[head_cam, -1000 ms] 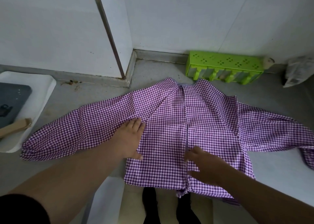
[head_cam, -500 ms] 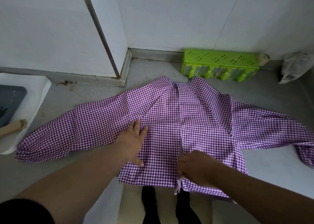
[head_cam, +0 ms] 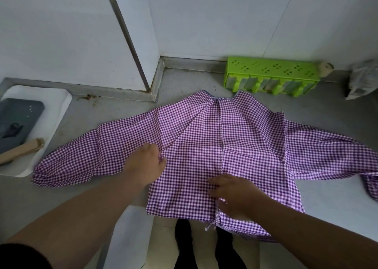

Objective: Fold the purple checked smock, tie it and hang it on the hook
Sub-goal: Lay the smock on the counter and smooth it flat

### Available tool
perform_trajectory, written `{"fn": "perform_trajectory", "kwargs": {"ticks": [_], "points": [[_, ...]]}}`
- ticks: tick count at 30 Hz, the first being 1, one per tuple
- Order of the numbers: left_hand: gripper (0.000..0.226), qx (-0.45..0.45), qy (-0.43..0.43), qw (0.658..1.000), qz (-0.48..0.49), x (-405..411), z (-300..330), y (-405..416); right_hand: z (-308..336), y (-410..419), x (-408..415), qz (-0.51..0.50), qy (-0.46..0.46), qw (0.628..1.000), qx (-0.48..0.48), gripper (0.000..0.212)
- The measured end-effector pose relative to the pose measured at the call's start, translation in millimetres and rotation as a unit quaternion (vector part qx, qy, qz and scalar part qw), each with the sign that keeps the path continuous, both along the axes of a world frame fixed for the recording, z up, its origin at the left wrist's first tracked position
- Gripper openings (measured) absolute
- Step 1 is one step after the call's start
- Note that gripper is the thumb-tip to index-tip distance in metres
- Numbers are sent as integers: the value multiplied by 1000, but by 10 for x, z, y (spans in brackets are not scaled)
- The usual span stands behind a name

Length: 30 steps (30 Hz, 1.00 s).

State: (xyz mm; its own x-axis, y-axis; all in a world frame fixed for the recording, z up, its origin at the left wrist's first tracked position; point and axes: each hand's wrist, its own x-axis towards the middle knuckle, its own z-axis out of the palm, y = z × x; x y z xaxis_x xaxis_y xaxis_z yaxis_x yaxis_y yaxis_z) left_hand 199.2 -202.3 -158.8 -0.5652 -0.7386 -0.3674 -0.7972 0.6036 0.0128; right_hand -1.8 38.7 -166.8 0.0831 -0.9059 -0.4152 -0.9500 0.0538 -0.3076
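Flattening: purple checked cotton smock [head_cam: 204,146], unfolded.
Left hand [head_cam: 146,166]: fingers curled, pinching the sleeve seam.
Right hand [head_cam: 231,195]: fingers straight, pressing; keep the slit beneath them aligned.

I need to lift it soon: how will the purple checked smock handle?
Likely floppy: the smock lies flat with creases and its sleeves sprawl. Probably light, thin cloth. It may slide on the smooth counter, where its hem already overhangs the edge.

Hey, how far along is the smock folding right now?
Done: the purple checked smock lies spread flat on the counter, both sleeves out. In hand: the left hand pinches cloth by the left sleeve while the right hand presses near the hem. Left: folding, tying and hanging; no hook is in view.
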Motion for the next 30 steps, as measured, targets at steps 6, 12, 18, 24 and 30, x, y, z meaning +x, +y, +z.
{"fn": "perform_trajectory", "kwargs": {"ticks": [6,12,18,24,30], "points": [[51,279,69,889,356,25,-145,-88,-26,-128,57,-26,30,999,-32,33],[9,489,333,628,506,-195,324,145,-121,-42,75,-43,23,998,-40,27],[40,397,254,771,430,-143,152,-18,-31,-42,41,-65,7,998,-12,28],[61,204,30,945,254,-85,111,-214,-170,85,-70,-169,55,984,-23,96],[48,-94,22,984,-147,-169,240,-153,-259,64,-135,-204,11,978,-36,73]]}}
